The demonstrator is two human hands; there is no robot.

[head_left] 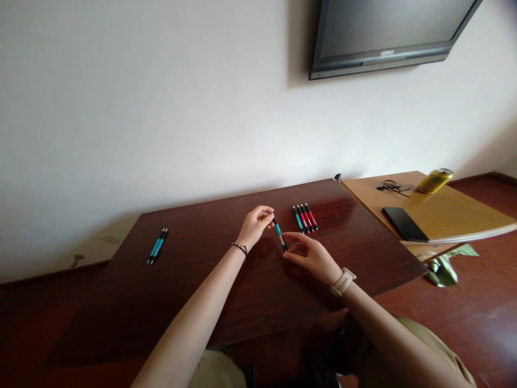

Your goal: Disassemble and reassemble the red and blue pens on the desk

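A blue-and-black pen (278, 230) is held between my two hands, tilted, above the dark wooden table (226, 215). My left hand (257, 222) pinches its upper end. The fingertips of my right hand (309, 256) close on its lower end. Just beyond my right hand lies a row of pens, one blue pen (298, 220) beside several pink-red pens (308, 216). Farther left on the tabletop, two blue pens (157, 246) lie side by side.
A light wooden table (371, 194) adjoins on the right, bearing a black phone (405, 223), a coiled black cable (392, 187) and a yellow can (434, 181). On the wall behind hangs a television (388, 32). Green-and-white material (444, 271) lies on the floor at right.
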